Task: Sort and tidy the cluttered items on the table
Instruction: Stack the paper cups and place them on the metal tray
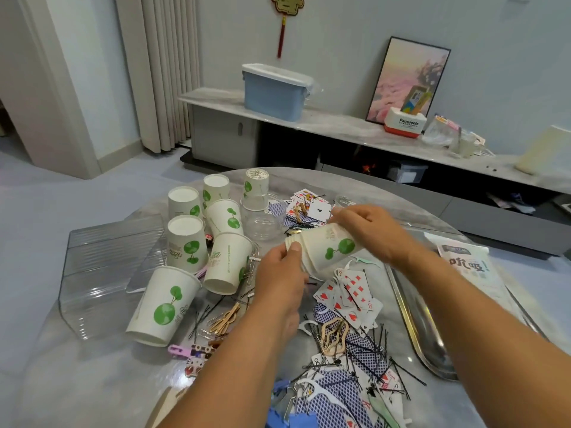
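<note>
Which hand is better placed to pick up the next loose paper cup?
Probably the left hand: the loose paper cups lie on its side. The right hand grips the stack's base.

Both bare forearms extend forward over the table. Left hand (282, 273): fingers curled, thumb uppermost, gripping the rim end of a stack of paper cups (327, 250). Right hand (367, 225): palm down, fingers curled over the stack's base end.

A single wide-angle view from the person's head looks forward and down across the round surface (309, 177), close enough that both forearms enter from the bottom edge, at about 6 o'clock. The surface fills the lower half; toward 12 o'clock the view reaches a low cabinet (222, 140) and the far wall. Straight edges bow near the frame's borders.
</note>
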